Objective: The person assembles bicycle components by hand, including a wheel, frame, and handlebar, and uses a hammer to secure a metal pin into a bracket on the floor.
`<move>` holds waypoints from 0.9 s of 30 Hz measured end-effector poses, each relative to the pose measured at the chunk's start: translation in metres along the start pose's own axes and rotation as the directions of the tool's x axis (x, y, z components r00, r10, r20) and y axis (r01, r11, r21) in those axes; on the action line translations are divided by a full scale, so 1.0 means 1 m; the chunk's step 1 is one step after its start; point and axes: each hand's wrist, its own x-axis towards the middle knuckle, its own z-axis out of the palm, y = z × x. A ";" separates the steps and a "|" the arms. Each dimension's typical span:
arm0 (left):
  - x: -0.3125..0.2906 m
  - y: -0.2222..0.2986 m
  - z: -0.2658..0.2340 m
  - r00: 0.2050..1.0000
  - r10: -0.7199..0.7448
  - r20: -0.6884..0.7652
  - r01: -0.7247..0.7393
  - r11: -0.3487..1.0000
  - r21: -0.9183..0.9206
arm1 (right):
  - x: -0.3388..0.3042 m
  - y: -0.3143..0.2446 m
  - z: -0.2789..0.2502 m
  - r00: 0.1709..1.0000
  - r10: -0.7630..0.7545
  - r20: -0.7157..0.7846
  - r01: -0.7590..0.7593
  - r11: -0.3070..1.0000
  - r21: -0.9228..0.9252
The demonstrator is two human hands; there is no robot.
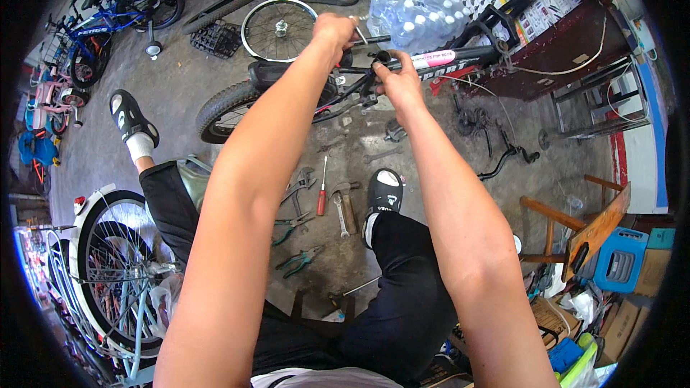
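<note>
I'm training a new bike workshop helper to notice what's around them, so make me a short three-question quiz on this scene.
1. Multiple choice: what colour is the handle of the screwdriver on the floor?
A. green
B. red
C. yellow

2. True or false: the person's right hand is touching the bike frame.

3. Fill the gap: in the picture, the pack of clear bottles is to the ____ of the loose wheel.

Key: 1. B; 2. true; 3. right
</note>
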 end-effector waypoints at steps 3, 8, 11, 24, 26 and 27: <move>-0.013 0.019 -0.019 0.999 -0.052 -0.001 0.049 0.944 -0.327 | -0.005 -0.003 0.002 0.999 -0.033 -0.014 0.033 0.999 -0.017; -0.096 -0.021 -0.048 0.954 0.094 0.286 0.143 0.696 -0.703 | 0.001 -0.001 -0.002 0.998 -0.055 -0.033 0.050 0.990 -0.130; -0.191 -0.073 -0.056 0.949 -0.026 0.315 0.282 0.519 -0.807 | 0.005 0.003 -0.002 0.995 -0.091 -0.052 0.078 0.976 -0.204; -0.337 -0.290 -0.133 0.520 -0.656 0.547 0.830 0.538 -0.146 | 0.013 0.001 0.004 0.983 -0.183 -0.003 0.165 0.890 -0.426; -0.326 -0.297 -0.151 0.572 -0.620 0.537 0.780 0.614 -0.120 | 0.012 -0.002 0.009 0.986 -0.164 0.021 0.159 0.911 -0.381; -0.320 -0.302 -0.159 0.595 -0.600 0.535 0.752 0.650 -0.109 | 0.010 -0.006 0.012 0.987 -0.157 0.025 0.154 0.912 -0.380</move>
